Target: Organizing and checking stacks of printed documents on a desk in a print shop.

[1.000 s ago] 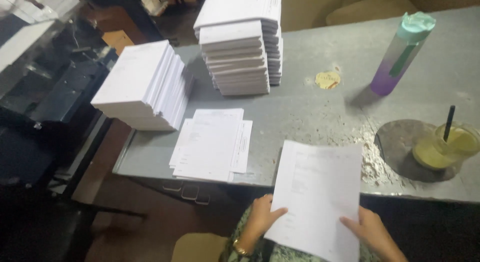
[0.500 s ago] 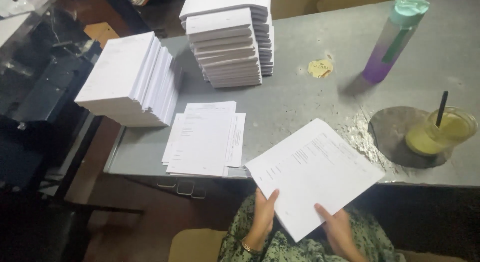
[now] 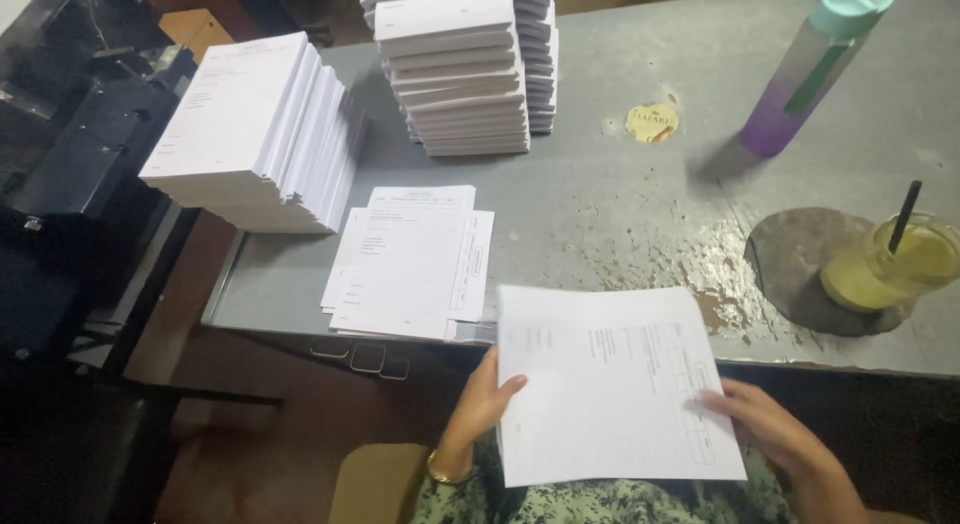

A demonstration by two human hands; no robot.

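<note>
We held the printed sheet [image 3: 615,384] flat over our lap at six o'clock, left hand [image 3: 485,399] pinching its left edge, right hand [image 3: 765,424] gripping the right, likely to keep it level. The small pile [image 3: 410,259] lay at ten o'clock on the table [image 3: 600,194].

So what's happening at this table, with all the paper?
A person is holding a printed sheet in both hands, the left hand on its left edge and the right hand near its right edge, just over the near edge of the grey table. A small pile of similar sheets lies on the table to the left, with taller stacks behind. A purple bottle and an iced drink stand to the right.
</note>
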